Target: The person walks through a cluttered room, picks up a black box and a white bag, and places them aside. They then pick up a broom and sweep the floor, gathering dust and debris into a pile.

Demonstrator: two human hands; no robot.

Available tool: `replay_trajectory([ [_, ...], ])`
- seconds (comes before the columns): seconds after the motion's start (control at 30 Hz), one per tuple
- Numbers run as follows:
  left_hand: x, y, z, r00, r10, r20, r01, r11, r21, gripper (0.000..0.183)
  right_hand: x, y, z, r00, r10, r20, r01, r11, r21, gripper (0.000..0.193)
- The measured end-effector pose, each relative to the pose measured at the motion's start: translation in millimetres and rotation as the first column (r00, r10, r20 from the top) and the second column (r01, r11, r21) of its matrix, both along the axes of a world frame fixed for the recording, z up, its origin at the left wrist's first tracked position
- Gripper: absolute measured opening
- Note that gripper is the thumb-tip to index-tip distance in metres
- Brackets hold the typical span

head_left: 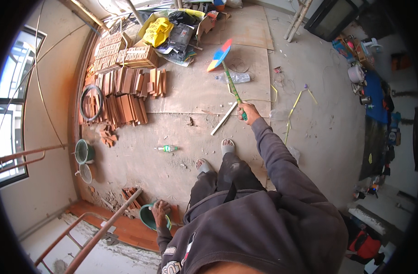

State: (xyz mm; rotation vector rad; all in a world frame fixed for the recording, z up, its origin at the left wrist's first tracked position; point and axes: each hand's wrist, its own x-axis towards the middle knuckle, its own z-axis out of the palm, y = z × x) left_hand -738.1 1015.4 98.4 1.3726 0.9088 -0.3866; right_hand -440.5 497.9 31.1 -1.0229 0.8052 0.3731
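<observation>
My right hand (248, 113) is closed round the green patterned handle of a broom (232, 84), held out ahead of me. Its red, blue and orange head (219, 55) is at the far end, beside a clear plastic bottle (240, 77). A pale strip (224, 118) lies on the floor close to this hand. Down at my left side, my left hand (160, 211) has its fingers curled over a green bucket (146, 217). Whether it grips the bucket or something small is hidden. A green-labelled bottle (167, 148) lies on the floor before my feet.
Stacked bricks (111, 51) and tiles (126, 109) line the left wall, with a black coil (91, 103) on them. Two buckets (84, 152) stand nearer. Scaffold pipes (104, 233) cross the lower left. A yellow folding rule (291, 109) lies to the right.
</observation>
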Motion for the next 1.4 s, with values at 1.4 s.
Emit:
replay_trajectory([
  [1.4, 27.3, 94.3, -57.6, 0.914, -0.389, -0.115, 0.396, 0.917, 0.044, 0.042, -426.1, 86.5, 161.6, 0.900, -0.354, -0.256, 0.260, 0.905, -0.337, 0.046],
])
